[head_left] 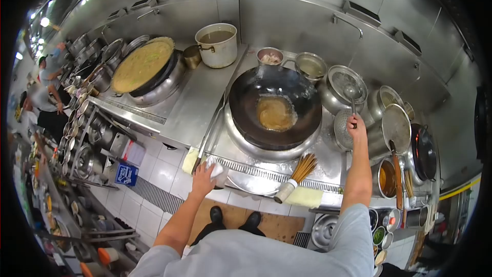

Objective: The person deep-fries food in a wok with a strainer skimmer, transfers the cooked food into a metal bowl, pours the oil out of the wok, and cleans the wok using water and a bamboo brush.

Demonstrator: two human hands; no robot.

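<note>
My right hand (354,124) is closed around the handle of a ladle (351,93), whose bowl is over a round strainer on a metal pot (341,97). My left hand (203,178) rests at the front edge of the stove, its fingers on a bunched white cloth (216,168). Beside it lies a long-handled metal tool (211,122), its dark handle end near my fingers and its far end by the wok. Between my hands sits a large black wok (246,102) with brown liquid (275,113) in its bottom. A bamboo brush (300,170) lies at the front edge.
A wide pan of yellowish food (143,66) and a white pot (218,56) stand left. Behind the wok are a bowl (270,56) with pale pieces and another with liquid (310,66). A perforated skimmer (344,129) and an orange-brown sauce pot (387,178) are right. People (48,84) stand far left.
</note>
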